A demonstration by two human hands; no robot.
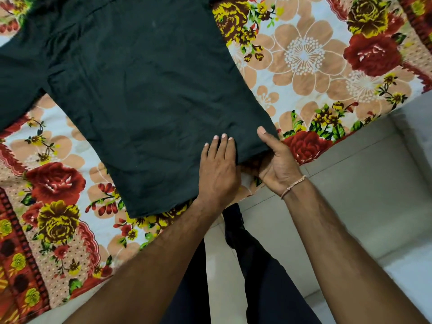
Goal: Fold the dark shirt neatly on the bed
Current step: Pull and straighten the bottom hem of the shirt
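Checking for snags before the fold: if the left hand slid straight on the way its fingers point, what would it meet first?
Only more dark shirt: the left hand lies flat on it, fingers pointing up its body toward the far end. No other object shows in that line.

The shirt [140,94] lies spread on the bedsheet [304,57], stretching ahead and left of the left hand [218,169]; the right hand [279,164] sits just beside it at the hem corner.

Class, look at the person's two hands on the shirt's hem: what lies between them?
In the head view, only dark shirt hem lies between the left hand, flat on the cloth, and the right hand, whose thumb pinches the hem corner; below it shows floral bedsheet.
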